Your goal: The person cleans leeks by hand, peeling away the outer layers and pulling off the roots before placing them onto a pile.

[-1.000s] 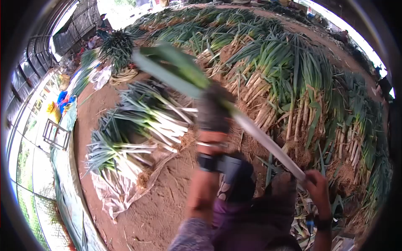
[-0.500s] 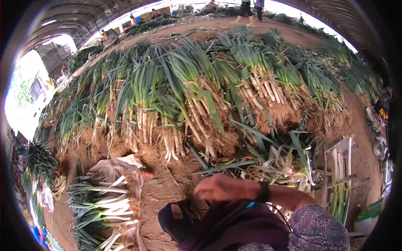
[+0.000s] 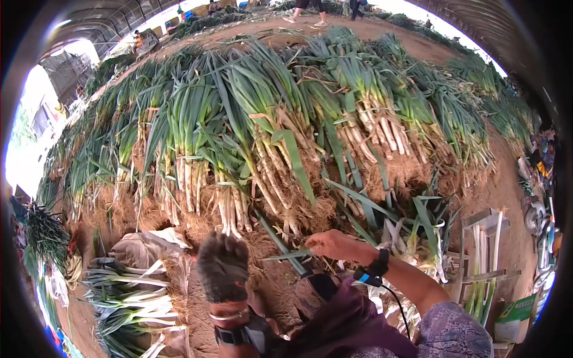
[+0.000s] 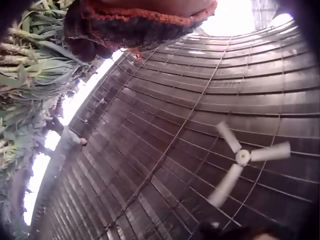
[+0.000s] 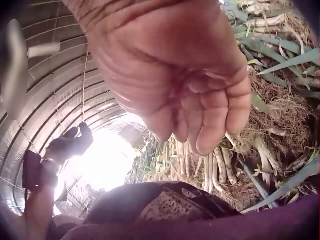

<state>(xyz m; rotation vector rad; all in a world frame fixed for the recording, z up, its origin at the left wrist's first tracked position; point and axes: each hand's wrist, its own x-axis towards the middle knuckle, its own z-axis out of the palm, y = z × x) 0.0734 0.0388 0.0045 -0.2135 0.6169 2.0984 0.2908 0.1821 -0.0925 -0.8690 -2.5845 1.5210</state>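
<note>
My left hand (image 3: 224,268), in a dark knitted glove, is raised over the bare ground, its fingers loosely bent and nothing in them. In the left wrist view only part of the glove (image 4: 135,25) shows. My bare right hand (image 3: 337,246) hovers to its right, near loose leek leaves. The right wrist view shows this hand's palm (image 5: 185,85) with fingers loosely curled and holding nothing. Left of the glove, clean white-stemmed leeks (image 3: 140,298) lie in a pile. Ahead of both hands stand bundles of unpeeled leeks (image 3: 274,167) with brown, matted roots.
A metal rack (image 3: 480,277) holding a few leeks stands at the right, beside a green-and-white box (image 3: 514,316). Leek trimmings (image 3: 412,241) lie by my right forearm. A person (image 3: 307,11) walks along the far path. A ceiling fan (image 4: 243,157) hangs overhead.
A second ago both hands held one leek; now neither does. My view has swung right. The gloved left hand, out of view half a second ago, is back in front of me.
</note>
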